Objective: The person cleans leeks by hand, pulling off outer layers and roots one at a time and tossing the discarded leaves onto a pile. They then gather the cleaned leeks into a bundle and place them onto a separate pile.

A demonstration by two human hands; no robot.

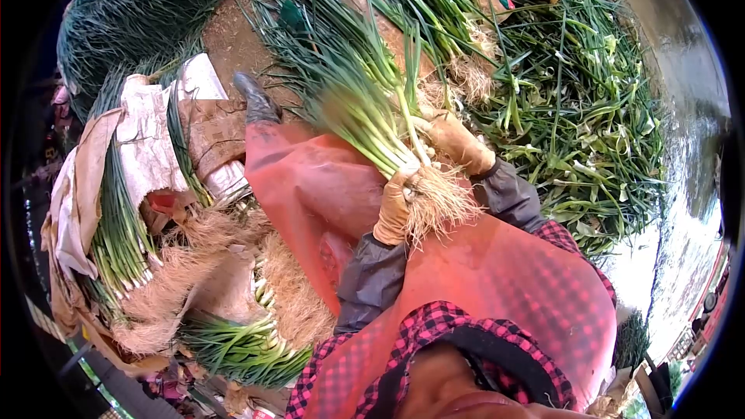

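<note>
A thick bunch of green onions (372,124) lies across my lap, its green tops pointing up and left and its pale roots (442,200) hanging toward me. My left hand (393,208), in an orange-tan glove, is wrapped round the white stems just above the roots. On the other side, my right hand (459,141) in a matching glove has its fingers closed at a green onion stalk (409,101) that stands apart from the bunch. The fingertips are partly hidden by the stalks. Part of the green tops is blurred.
Loose trimmed leaves (574,124) form a wide heap at right. Another bunch of green onions (431,12) lies ahead. Wrapped green onions (128,217) stand at left, with more bunches (240,345) below them. A large green pile (140,23) is at upper left. Wet pavement (683,109) borders the right.
</note>
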